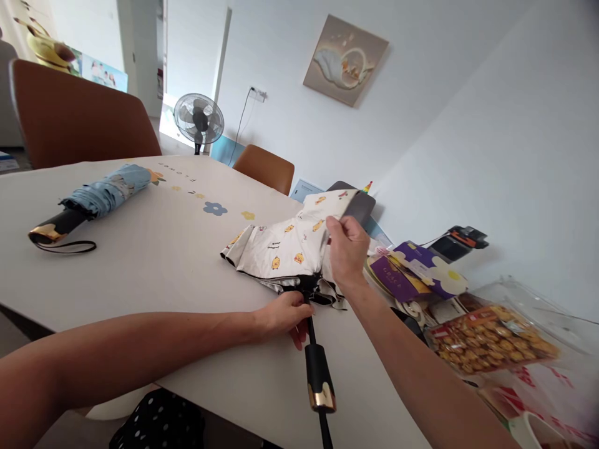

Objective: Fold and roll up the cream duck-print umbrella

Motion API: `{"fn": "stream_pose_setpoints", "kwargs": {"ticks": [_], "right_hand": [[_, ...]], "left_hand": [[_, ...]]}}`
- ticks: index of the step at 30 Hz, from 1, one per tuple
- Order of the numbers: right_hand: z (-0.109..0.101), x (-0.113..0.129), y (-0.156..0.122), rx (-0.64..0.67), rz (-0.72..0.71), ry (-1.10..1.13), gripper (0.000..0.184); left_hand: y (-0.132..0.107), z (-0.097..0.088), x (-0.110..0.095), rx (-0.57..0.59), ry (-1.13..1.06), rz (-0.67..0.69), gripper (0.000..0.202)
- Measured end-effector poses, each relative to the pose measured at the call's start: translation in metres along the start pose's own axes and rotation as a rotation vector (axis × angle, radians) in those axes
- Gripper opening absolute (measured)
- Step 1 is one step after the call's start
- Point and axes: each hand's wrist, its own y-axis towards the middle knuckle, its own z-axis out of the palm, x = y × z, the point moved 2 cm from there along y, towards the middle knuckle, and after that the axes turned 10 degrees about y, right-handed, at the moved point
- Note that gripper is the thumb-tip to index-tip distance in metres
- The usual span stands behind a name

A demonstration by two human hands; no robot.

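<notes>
A white folding umbrella with yellow cartoon chicks lies loosely folded on the table, its black handle with gold trim pointing toward me. My left hand is closed round the umbrella's shaft, just below the canopy. Higher up, my right hand pinches the edge of the canopy cloth on its right side. Farther left rests a blue folding umbrella, its canopy wrapped up and its black wrist strap loose on the table.
The white table has printed flowers. At its right are a purple tissue box and a clear-lidded box of snacks. Brown chairs stand beyond the far edge, with a fan behind.
</notes>
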Motion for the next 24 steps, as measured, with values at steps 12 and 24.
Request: {"fn": "stream_pose_setpoints", "kwargs": {"ticks": [12,24], "right_hand": [[-0.007,-0.002,-0.006,0.443,-0.043,-0.096,0.034],[-0.050,-0.048,-0.056,0.675,-0.210,-0.509,0.027]], "left_hand": [[-0.001,0.000,-0.002,-0.036,-0.010,-0.041,0.010],[-0.001,-0.004,-0.001,-0.025,-0.249,0.013,0.007]]}}
